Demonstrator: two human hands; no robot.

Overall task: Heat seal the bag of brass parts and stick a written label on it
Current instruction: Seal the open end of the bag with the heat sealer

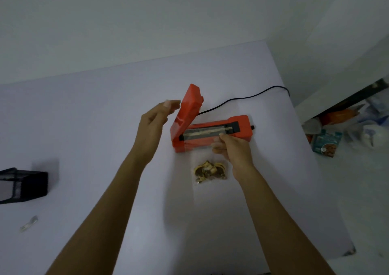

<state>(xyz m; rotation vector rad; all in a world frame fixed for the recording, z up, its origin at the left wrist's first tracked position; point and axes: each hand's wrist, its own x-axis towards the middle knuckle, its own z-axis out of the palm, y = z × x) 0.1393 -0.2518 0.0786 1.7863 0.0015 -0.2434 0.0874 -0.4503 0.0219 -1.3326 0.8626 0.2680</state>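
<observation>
An orange heat sealer [240, 127] lies on the white table [84, 127], its lid [188, 110] raised upright at the left end. The sealing strip shows along the base. A clear bag of brass parts [210, 171] lies just in front of the sealer, its open top laid up over the strip. My right hand [233, 150] pinches the bag's top edge at the sealer's front. My left hand [155, 125] hovers with fingers apart just left of the raised lid, fingertips near its back, holding nothing.
A black cord [242, 98] runs from the sealer off the table's right edge. A black box [23, 185] stands at the left edge, a small clear item [29, 223] near it. Cluttered packets [326, 144] lie on the floor to the right.
</observation>
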